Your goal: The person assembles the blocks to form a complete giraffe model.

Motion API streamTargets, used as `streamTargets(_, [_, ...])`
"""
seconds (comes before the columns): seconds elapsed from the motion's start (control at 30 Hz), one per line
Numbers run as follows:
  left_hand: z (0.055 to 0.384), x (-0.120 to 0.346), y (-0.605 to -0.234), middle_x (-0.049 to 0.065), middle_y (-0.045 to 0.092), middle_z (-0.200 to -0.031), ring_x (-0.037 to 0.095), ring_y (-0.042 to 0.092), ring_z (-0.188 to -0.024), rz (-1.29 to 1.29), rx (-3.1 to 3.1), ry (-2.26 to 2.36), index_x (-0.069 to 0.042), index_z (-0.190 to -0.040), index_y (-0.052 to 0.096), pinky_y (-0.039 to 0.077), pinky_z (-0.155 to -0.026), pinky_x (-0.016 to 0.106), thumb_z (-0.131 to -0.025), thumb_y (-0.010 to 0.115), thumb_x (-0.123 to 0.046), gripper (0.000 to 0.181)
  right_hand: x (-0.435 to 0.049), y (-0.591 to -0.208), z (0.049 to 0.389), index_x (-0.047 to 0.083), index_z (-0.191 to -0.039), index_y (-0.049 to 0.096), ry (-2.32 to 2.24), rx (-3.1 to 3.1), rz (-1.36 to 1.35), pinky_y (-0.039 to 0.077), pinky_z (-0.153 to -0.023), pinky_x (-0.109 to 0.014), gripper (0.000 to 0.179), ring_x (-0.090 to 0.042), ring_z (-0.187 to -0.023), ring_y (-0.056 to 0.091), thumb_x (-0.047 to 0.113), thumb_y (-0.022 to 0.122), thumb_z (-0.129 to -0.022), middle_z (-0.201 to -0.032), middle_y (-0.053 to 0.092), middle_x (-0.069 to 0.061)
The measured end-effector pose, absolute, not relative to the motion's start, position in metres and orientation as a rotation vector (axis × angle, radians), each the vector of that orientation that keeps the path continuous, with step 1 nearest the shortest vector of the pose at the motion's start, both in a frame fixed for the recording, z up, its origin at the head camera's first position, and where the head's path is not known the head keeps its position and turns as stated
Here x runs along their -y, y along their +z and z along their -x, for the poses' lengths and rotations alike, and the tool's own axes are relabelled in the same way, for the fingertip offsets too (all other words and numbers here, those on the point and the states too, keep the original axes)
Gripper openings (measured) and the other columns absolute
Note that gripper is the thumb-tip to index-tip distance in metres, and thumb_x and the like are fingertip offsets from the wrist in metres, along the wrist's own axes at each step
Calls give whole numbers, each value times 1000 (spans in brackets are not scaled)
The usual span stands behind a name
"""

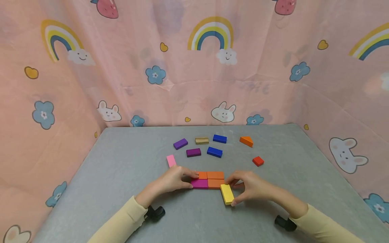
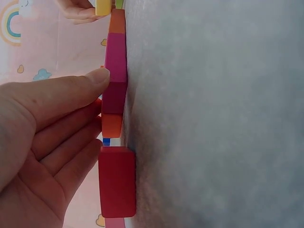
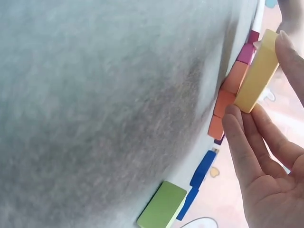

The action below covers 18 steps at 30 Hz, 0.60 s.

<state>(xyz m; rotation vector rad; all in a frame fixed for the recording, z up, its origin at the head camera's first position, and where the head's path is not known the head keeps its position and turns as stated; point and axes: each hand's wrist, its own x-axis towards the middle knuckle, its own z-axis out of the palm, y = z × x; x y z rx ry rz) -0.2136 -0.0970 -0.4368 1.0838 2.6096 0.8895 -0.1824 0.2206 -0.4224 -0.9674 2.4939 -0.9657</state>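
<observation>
Two rows of flat blocks lie together on the grey table: a magenta block (image 1: pixel 199 184) and an orange block (image 1: pixel 216 184) in front, two orange blocks (image 1: pixel 215 175) behind. At their left end, my left hand (image 1: pixel 174 179) holds the group, thumb on the magenta block and fingers over the rear orange one. My right hand (image 1: pixel 253 186) pinches a yellow block (image 3: pixel 259 71) lengthwise between thumb and fingertips. It is tilted, overlapping the front orange block's right end in the head view. A red block (image 2: pixel 117 183) sits close under my left fingers, hidden in the head view.
Beyond the rows lie purple (image 1: pixel 180 144), dark purple (image 1: pixel 193 153), gold (image 1: pixel 202 140) and two blue blocks (image 1: pixel 214 152). A pink block (image 1: pixel 171 161) is at the left, an orange triangle (image 1: pixel 246 141) and a red block (image 1: pixel 258 161) at the right. A green block (image 3: pixel 162 205) shows near my right hand.
</observation>
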Motion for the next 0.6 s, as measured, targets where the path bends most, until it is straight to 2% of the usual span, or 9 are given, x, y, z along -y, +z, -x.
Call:
streamTargets(0.27, [214, 98, -437, -6, 67, -118, 9, 59, -116, -1085, -2607, 889, -19, -118, 69, 49, -96, 27, -81, 75, -20, 37, -215, -423, 178, 19, -111, 63, -844, -2554, 961, 54, -81, -23, 59, -7, -95, 60, 51, 81, -65, -105, 58, 11])
streamTargets(0.6, [214, 97, -437, -6, 67, -118, 9, 59, -116, -1090, -2602, 890, -18, -118, 69, 49, -96, 26, -82, 75, -19, 37, -210, -426, 176, 19, -111, 61, -782, -2584, 965, 54, -82, -22, 59, -6, -94, 58, 50, 81, -66, -105, 55, 10])
